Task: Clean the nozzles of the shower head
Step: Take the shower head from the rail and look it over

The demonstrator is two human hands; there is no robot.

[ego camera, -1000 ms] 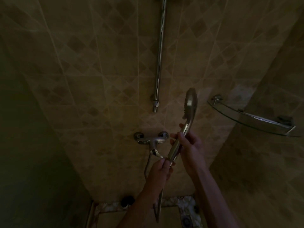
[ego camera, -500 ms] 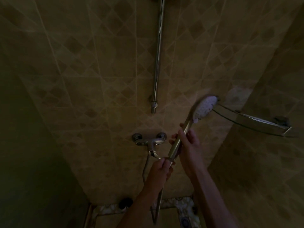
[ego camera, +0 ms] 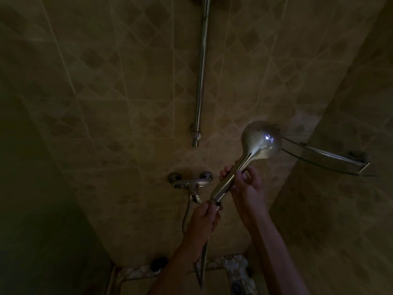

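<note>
A chrome shower head [ego camera: 260,141] points up and to the right in front of the tiled wall, its shiny rounded back toward me and its nozzle face hidden. My right hand [ego camera: 244,186] grips the middle of its handle. My left hand [ego camera: 205,216] pinches the bottom end of the handle where the hose [ego camera: 204,262] joins it. The hose hangs down from there between my forearms.
A chrome mixer tap [ego camera: 190,180] is fixed to the wall left of my hands. A vertical chrome rail [ego camera: 201,71] runs up the wall above it. A glass corner shelf [ego camera: 323,158] juts out at right, just behind the shower head. The room is dim.
The shower head has been turned about its handle: edge-on first, then white nozzle face toward me, now its chrome back toward me. Both hands kept their places.
</note>
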